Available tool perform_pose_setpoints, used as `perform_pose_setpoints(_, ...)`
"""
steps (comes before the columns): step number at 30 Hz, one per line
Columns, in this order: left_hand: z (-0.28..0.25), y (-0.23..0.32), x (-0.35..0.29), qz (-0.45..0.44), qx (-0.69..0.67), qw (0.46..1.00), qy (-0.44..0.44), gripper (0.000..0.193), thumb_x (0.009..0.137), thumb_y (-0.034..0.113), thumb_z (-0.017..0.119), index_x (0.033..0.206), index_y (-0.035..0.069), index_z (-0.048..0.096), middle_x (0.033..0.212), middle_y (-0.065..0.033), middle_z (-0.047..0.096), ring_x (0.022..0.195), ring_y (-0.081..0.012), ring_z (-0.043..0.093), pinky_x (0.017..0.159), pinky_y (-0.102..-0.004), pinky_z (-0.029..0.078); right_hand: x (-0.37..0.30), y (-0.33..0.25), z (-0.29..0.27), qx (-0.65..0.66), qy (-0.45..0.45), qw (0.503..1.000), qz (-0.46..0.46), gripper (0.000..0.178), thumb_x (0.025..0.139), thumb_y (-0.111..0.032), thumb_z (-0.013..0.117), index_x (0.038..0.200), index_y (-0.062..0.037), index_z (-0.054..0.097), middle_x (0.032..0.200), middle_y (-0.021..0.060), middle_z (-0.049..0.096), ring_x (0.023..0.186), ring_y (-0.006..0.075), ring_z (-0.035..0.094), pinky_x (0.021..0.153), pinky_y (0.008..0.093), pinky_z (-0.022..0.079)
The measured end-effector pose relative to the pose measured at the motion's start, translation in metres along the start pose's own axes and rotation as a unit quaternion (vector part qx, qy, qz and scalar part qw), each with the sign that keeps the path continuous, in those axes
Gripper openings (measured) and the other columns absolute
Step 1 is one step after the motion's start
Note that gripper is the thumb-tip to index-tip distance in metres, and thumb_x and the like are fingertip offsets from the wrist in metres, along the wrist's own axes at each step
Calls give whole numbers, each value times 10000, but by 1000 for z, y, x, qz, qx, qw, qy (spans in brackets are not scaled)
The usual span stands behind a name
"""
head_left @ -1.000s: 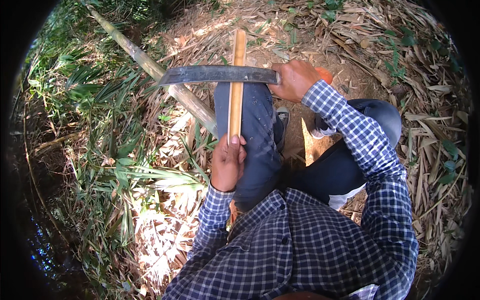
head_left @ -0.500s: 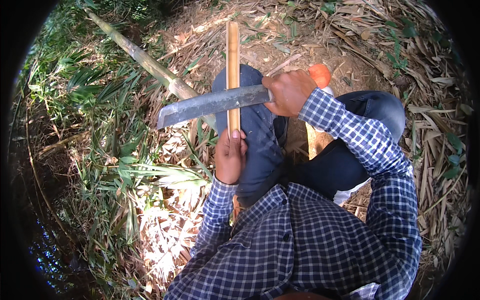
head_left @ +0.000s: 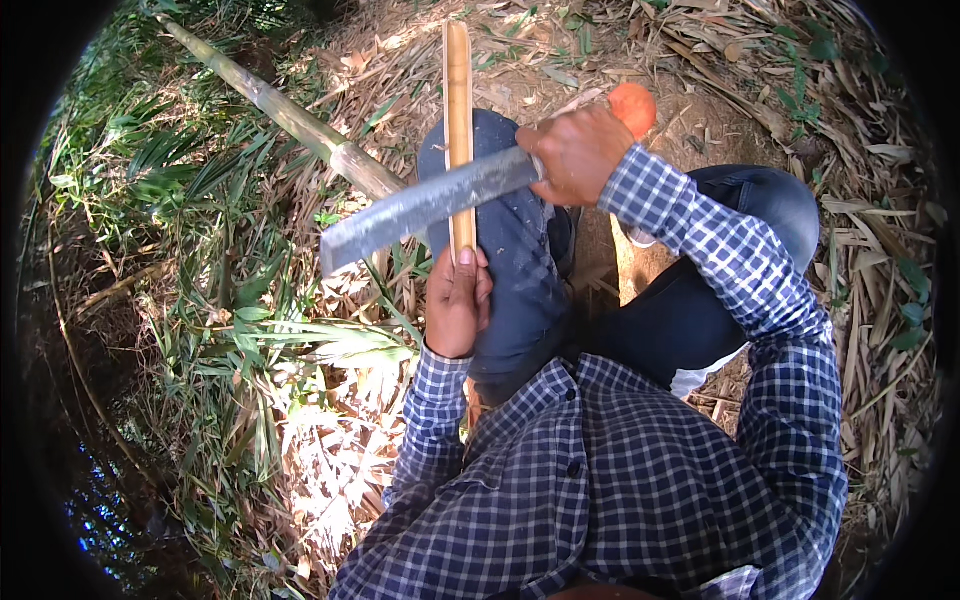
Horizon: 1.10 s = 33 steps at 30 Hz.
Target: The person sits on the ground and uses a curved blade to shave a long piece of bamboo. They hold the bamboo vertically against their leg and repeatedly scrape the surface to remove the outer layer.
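Note:
My left hand (head_left: pixel 459 300) grips the near end of a split bamboo strip (head_left: pixel 459 95), thumb on top. The strip points away from me above my left knee, its pale hollow inner face showing. In my right hand (head_left: pixel 575 152) is a machete (head_left: pixel 425 205), fingers wrapped round its handle, whose orange end (head_left: pixel 633 108) sticks out beyond the fist. The broad grey blade slants across the strip, its squared tip out to the left and lower than the handle. Whether the blade touches the strip I cannot tell.
A long bamboo pole (head_left: pixel 290 118) lies on the left, running from the far left toward my left knee (head_left: pixel 490 150). Green leaves (head_left: pixel 190 180) and undergrowth cover the left side. Dry bamboo litter (head_left: pixel 870 240) is spread on the right and ahead.
The machete has tilted, its handle moving slightly away from me and its tip dropping nearer. The strip has shifted a little away and to the left with my left hand.

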<state>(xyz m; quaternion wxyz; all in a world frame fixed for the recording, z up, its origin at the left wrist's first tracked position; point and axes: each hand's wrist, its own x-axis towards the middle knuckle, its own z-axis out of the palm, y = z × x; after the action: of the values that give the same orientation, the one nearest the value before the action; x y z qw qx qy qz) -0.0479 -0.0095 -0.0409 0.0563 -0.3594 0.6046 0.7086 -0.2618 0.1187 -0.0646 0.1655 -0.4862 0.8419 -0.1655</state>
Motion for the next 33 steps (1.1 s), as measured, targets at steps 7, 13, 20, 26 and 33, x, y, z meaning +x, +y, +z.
perform_pose_setpoints(7,-3,-1,-1,3,-17,1000,-11,279,1069,306,381,947,79,490,578,35,395,391,-47,301,350,-209,251,9,13,-7,21,5,999,29,321,785,-347,684,913,-53,694,662,158,673,650,332,696,650,460,563)
perform_pose_setpoints(13,1,0,0,-10,-18,1000,-2,284,1069,312,383,949,78,490,576,31,388,389,-45,289,348,-209,245,25,33,2,9,62,996,64,275,776,-312,685,882,-59,698,625,143,662,598,314,683,595,452,558)
perform_pose_setpoints(20,-3,-6,0,4,-18,1000,-10,272,1067,306,389,951,81,488,577,31,387,380,-48,285,338,-212,248,18,19,2,-22,58,998,-32,227,796,-291,660,900,-100,723,635,139,668,602,295,685,599,444,562)
perform_pose_setpoints(26,1,3,5,7,-6,1000,-10,265,1066,302,392,961,77,486,579,33,384,380,-46,285,337,-213,246,35,51,-10,14,96,990,104,250,769,-290,683,919,-93,710,629,141,659,558,295,670,568,435,550)
perform_pose_setpoints(33,-1,0,2,-18,-41,999,-18,279,1071,299,377,935,78,479,560,31,370,386,-47,291,344,-210,251,30,47,3,-30,95,995,30,280,801,-351,668,886,-86,700,614,122,657,571,295,675,574,450,552)
